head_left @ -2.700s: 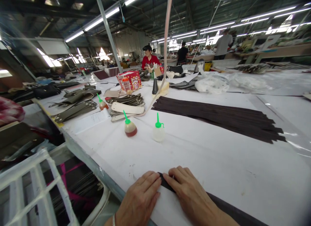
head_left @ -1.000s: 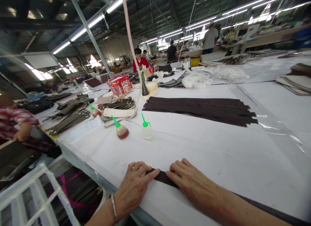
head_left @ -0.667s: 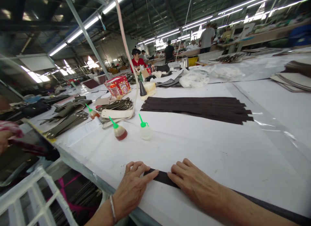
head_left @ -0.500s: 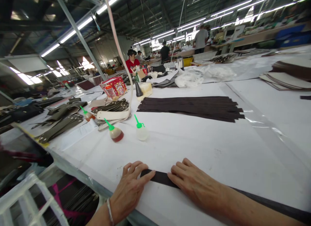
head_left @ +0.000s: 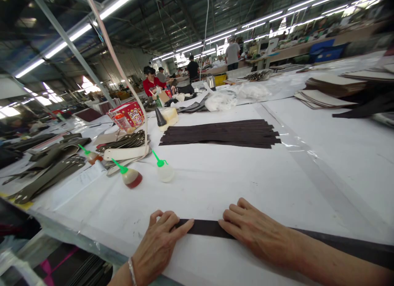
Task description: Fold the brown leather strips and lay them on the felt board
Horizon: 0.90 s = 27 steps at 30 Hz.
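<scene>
Hands lie flat and open on a long dark strip (head_left: 205, 227) at the near edge of the white worktable (head_left: 246, 179), and neither closes around anything. The left hand (head_left: 160, 245) rests at the strip's left end, with its index finger stretched along the top of the strip and a thin bracelet (head_left: 132, 271) on the wrist. The right hand (head_left: 258, 234) lies palm down just beside it, fingers spread over the strip, so a short bare stretch of strip shows between the two hands. The strip's long axis runs along the near edge. Its cut end points left under the left fingertips, and the rest passes beneath the right hand and beside that forearm toward the table's right side, where it leaves the view. The left hand is therefore nearer the end, and the right covers the run. Toward the middle of the table, well apart from the hands, a flat stack of similar dark strips (head_left: 218, 133) lies with the same left-to-right axis. Between it and the hands stand a clear squeeze bottle (head_left: 163, 170) and a reddish one (head_left: 131, 177), both with green nozzles. Olive straps (head_left: 46, 175) are spread near the left edge. A person in red (head_left: 151, 81) sits at the far end.
</scene>
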Each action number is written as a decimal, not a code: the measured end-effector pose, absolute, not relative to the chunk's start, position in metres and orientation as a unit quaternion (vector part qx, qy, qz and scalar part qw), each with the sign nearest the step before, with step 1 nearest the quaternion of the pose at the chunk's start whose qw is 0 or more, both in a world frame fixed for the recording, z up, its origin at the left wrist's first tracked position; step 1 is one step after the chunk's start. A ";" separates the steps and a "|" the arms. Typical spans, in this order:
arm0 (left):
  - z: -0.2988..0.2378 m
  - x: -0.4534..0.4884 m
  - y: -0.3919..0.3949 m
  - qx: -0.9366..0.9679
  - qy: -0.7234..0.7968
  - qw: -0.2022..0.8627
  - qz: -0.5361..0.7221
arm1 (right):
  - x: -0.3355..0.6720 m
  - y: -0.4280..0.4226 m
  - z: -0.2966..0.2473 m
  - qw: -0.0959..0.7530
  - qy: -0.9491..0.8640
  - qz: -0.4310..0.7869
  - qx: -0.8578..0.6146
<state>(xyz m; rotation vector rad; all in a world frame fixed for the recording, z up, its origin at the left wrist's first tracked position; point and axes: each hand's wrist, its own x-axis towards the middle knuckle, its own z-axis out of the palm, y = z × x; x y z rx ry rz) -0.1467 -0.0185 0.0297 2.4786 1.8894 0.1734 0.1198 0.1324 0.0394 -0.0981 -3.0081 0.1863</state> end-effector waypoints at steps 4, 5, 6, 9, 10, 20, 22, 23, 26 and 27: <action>0.034 -0.138 -0.013 0.789 0.603 -0.021 0.116 | 0.131 0.135 0.039 0.072 -0.994 0.068 -0.041; 0.036 -0.130 -0.010 0.782 0.606 -0.027 0.148 | 0.132 0.136 0.039 0.075 -0.994 0.066 -0.041; 0.038 -0.120 -0.006 0.774 0.607 -0.024 0.179 | 0.133 0.136 0.039 0.077 -0.994 0.061 -0.042; 0.037 -0.078 0.008 0.760 0.599 0.054 0.246 | 0.132 0.135 0.038 0.086 -0.994 0.038 -0.052; 0.034 -0.064 0.013 0.754 0.597 0.082 0.261 | 0.131 0.135 0.037 0.091 -0.994 0.030 -0.057; 0.010 -0.038 0.020 0.788 0.570 0.059 0.226 | 0.154 0.136 0.037 0.098 -0.994 0.005 -0.052; 0.010 -0.040 0.019 0.801 0.557 0.044 0.217 | 0.160 0.138 0.038 0.100 -0.994 0.005 -0.044; 0.010 -0.041 0.019 0.805 0.552 0.036 0.213 | 0.163 0.138 0.039 0.102 -0.994 0.003 -0.042; 0.009 -0.042 0.019 0.816 0.546 0.017 0.190 | 0.173 0.140 0.041 0.099 -0.994 0.002 -0.045; 0.009 -0.042 0.019 0.817 0.547 0.011 0.181 | 0.177 0.140 0.041 0.096 -0.994 0.005 -0.048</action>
